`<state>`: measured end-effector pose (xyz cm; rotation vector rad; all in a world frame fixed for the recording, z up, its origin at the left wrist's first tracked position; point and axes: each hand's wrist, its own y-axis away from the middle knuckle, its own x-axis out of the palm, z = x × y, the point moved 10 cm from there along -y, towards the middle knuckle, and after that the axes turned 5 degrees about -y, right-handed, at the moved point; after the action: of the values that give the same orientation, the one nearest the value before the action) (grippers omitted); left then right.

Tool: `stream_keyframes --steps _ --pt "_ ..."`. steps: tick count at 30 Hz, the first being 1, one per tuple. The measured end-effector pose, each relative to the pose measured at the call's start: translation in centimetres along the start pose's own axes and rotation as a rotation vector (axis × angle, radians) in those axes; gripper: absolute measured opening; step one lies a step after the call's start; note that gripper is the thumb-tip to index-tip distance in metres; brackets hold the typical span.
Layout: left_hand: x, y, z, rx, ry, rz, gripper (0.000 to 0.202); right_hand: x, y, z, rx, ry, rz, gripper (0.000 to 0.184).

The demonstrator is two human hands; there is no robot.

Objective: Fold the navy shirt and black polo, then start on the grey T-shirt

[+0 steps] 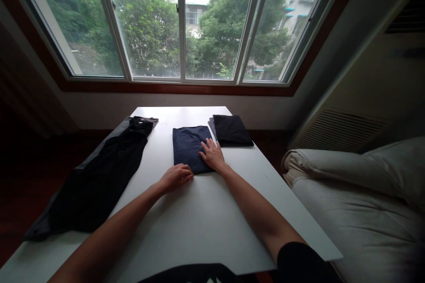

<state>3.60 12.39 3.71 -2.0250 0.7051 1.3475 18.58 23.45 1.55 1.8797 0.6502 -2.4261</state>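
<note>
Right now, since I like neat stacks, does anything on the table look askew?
Slightly: at the far right of the white table, gray cloth sticks out left of the folded black garment above it, so they look misaligned. Nothing looks spilled.

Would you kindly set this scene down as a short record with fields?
Surface: white table
Left hand: curled at near left corner of navy folded cloth
Right hand: spread on the navy folded cloth's right side
Folded stack: right of it, black over grey
Black and grey clothes: along table's left side
Beyond: window
Far right: pale sofa
</note>
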Motion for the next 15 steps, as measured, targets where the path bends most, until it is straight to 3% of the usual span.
stream_keyframes --steps 4,7,11,15 --pt "0.3 0.0 1.8 -0.140 -0.022 0.019 0.022 1.5 0.8 3.4 -0.102 -0.055 0.121 0.075" --pt "0.6 0.0 2.5 -0.200 -0.064 0.027 0.018 2.9 1.1 4.3 -0.113 -0.103 0.209 0.080" --pt "0.6 0.1 2.4 -0.244 -0.099 0.038 0.018 3.7 0.7 2.9 -0.054 -0.106 0.233 0.082" --pt "0.5 0.1 2.2 -0.276 -0.131 0.036 0.019 3.4 0.0 -1.0 0.078 -0.085 0.204 0.079"
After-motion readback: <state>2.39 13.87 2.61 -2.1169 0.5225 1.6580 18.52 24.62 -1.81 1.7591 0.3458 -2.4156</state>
